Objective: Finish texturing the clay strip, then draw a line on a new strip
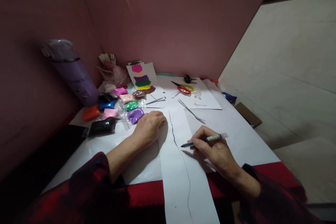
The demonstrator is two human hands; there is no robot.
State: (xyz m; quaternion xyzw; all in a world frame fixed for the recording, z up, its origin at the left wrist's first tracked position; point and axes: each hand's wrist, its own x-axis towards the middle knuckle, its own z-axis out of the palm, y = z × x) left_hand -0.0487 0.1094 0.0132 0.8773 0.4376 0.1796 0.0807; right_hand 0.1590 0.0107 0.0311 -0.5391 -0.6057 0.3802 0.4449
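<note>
A long white paper strip (178, 185) runs down the middle and hangs over the table's front edge. A wavy line is on it, dark and thick in the upper part, thin and faint below. My right hand (216, 150) is closed on a black pen (201, 140), its tip at the lower end of the dark part. My left hand (149, 126) rests with curled fingers on the left side of the strip; what it holds, if anything, is hidden.
Bagged clay packets, including a purple one (135, 115), lie at the left beside a purple bottle (75, 73). Farther back are red-handled scissors (184, 90), a metal tool (191, 111), paper scraps and a colour-swatched card (141, 77).
</note>
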